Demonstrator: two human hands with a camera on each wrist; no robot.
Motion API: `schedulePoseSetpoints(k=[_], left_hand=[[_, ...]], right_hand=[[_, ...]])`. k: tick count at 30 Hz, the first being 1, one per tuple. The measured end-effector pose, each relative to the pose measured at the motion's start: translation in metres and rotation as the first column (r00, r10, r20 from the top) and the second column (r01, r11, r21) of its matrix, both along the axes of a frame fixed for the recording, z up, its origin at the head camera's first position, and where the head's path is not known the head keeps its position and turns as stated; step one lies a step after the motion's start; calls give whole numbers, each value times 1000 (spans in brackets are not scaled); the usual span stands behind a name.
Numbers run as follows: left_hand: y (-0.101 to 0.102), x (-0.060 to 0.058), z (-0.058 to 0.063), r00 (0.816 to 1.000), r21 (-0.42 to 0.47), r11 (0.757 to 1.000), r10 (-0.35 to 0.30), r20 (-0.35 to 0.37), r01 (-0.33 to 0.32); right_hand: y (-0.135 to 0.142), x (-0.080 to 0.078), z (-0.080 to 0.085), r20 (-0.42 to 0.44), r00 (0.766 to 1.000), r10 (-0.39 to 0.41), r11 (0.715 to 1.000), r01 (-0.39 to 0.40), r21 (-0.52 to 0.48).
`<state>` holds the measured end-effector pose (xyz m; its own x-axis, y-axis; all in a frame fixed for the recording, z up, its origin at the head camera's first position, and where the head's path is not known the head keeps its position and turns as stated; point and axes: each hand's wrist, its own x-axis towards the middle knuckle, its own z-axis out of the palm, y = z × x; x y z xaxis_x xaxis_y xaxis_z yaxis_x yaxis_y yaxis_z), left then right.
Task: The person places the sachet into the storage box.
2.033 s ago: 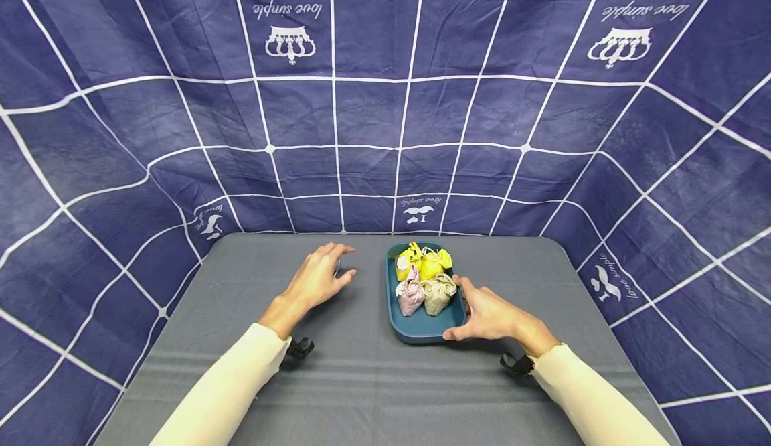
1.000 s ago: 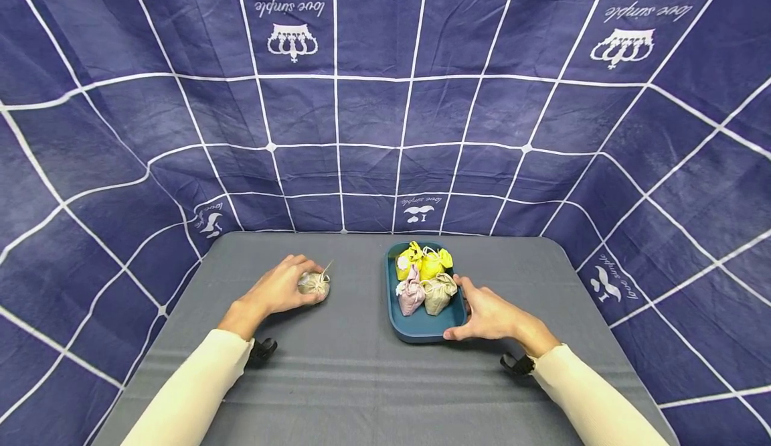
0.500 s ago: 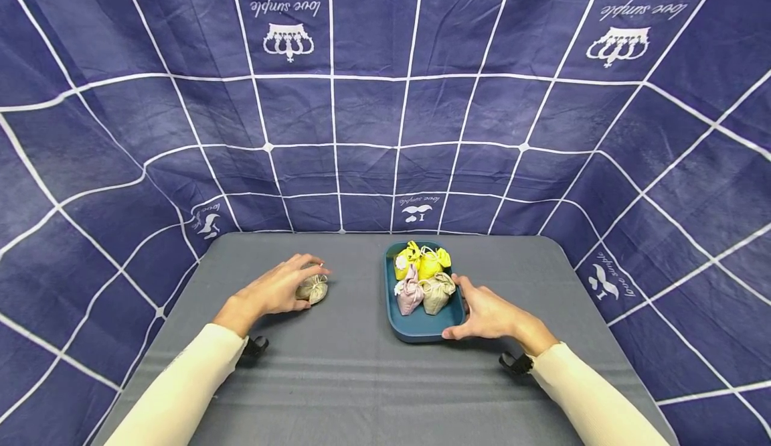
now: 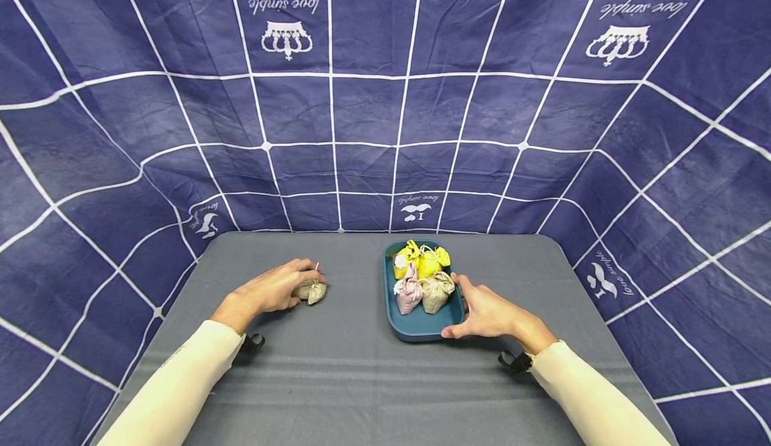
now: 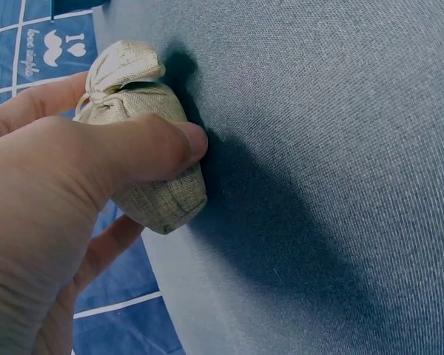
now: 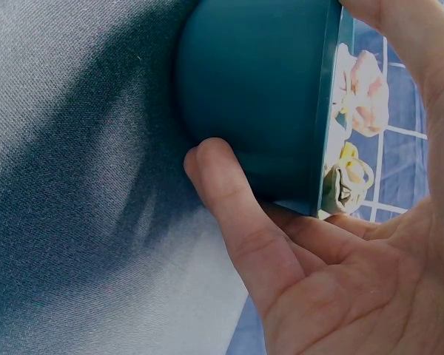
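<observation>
My left hand (image 4: 271,290) holds a small beige drawstring pouch (image 4: 310,292) low over the table, left of the middle. In the left wrist view the thumb lies across this pouch (image 5: 159,200), with other fingers behind it. My right hand (image 4: 490,312) grips the right side of a blue rectangular tray (image 4: 421,332), its thumb at the near corner. Close up in the right wrist view, fingers lie against the tray's outer wall (image 6: 251,81). Inside the tray sit two yellow pouches (image 4: 429,266), a pink pouch (image 4: 409,292) and another beige pouch (image 4: 436,294).
A grey cloth covers the table (image 4: 343,372). Blue gridded fabric (image 4: 367,111) rises behind it and along both sides. Each wrist wears a black strap mount (image 4: 515,362).
From two seconds ago, the left hand has moved left, away from the tray, and the beige pouch shows in its fingers. The right hand, tray and pouches inside have stayed put.
</observation>
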<state>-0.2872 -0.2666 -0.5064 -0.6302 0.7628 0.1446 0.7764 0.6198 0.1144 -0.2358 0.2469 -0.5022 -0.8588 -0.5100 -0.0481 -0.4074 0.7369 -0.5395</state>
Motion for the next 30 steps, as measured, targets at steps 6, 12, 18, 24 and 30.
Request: schedulePoseSetpoints(k=[6, 12, 18, 24, 30], left_hand=[[1, 0, 1, 1000, -2, 1000, 4, -31, -4], [1, 2, 0, 995, 5, 999, 39, -88, -39], [3, 5, -3, 988, 30, 995, 100, -117, -97], [7, 8, -4, 984, 87, 988, 135, -114, -125], [13, 10, -5, 984, 226, 970, 124, -127, -93]], right_hand=[[0, 0, 0, 5, 1000, 6, 1000, -6, -10], [0, 0, -1, 5, 1000, 9, 1000, -9, -8], [0, 0, -1, 12, 1000, 10, 1000, -10, -11], [0, -1, -1, 16, 1000, 3, 1000, -3, 1], [0, -1, -1, 4, 1000, 5, 1000, -5, 2]])
